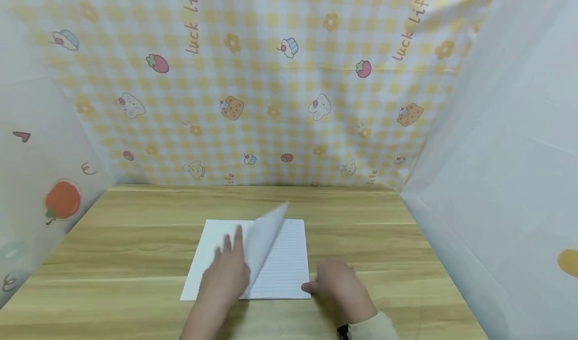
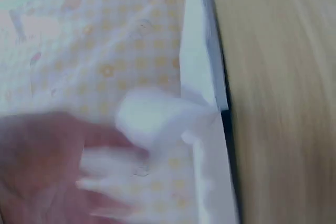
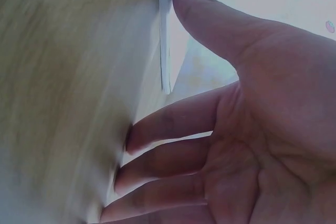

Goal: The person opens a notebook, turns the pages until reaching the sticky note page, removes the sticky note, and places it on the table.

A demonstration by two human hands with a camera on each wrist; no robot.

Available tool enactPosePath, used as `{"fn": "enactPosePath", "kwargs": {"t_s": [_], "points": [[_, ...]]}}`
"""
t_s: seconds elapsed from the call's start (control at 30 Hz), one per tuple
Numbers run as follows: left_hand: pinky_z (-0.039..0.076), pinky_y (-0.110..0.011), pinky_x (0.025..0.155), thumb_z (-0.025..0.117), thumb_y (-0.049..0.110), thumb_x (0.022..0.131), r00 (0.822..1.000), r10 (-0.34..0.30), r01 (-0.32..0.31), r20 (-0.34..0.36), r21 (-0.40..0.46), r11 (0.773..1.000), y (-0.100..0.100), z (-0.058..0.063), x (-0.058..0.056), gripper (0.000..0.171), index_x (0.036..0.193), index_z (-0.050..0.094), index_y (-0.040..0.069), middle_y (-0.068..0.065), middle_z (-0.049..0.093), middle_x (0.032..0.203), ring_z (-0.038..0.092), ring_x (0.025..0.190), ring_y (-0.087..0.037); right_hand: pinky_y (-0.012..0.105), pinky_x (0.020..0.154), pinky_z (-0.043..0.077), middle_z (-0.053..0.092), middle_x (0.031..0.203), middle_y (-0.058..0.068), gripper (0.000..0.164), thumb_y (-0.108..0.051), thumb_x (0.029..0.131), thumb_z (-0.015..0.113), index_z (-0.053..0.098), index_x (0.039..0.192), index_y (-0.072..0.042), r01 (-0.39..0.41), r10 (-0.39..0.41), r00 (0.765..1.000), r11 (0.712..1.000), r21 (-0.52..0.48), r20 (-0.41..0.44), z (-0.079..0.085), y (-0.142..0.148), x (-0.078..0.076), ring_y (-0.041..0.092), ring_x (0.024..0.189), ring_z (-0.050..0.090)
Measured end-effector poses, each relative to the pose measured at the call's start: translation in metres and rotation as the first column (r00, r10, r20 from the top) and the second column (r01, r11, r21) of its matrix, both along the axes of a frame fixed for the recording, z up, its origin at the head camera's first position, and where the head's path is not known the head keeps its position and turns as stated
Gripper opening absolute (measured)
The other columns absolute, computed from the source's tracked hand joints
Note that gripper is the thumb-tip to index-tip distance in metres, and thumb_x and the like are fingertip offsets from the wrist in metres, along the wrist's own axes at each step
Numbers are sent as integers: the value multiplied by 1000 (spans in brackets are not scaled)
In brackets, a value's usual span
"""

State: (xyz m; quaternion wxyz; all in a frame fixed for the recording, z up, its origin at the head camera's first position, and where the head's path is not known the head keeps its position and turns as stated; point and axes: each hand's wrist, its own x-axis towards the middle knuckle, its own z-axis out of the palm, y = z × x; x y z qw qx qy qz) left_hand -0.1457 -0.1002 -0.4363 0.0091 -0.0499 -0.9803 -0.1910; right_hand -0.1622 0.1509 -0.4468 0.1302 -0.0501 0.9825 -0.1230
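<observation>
An open notebook with lined pages (image 1: 286, 265) lies on the table. One loose page (image 1: 265, 237) stands up from the middle, slanting toward the right at its top. Over the left page is my left hand (image 1: 227, 270), fingers spread and pointing away, beside the raised page. The left wrist view is blurred, with a curved sheet (image 2: 149, 116) by the fingers. At the notebook's lower right corner, the thumb of my right hand (image 1: 337, 282) rests on the page. In the right wrist view its other fingers (image 3: 168, 163) reach down to the table, with nothing in the palm.
The wood-grain table (image 1: 370, 229) runs back to a yellow checked cloth (image 1: 271, 79) hung behind it. Pale sheets hang as a left wall (image 1: 31, 129) and a right wall (image 1: 496, 154). A dark band (image 1: 343, 332) shows at the right sleeve cuff.
</observation>
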Motion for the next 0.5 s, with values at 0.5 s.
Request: {"fn": "enactPosePath", "kwargs": {"t_s": [0.5], "points": [[34,-78,119,60,-7,96,956,-203,231,212,-120,965,2,-11,12,49,144,65,4,-24,53,159,45,152,-49,87,101,43,76,96,24,57,-50,83,87,57,61,-7,-11,11,1000,1000,27,-3,-1,-2,1,51,106,69]]}}
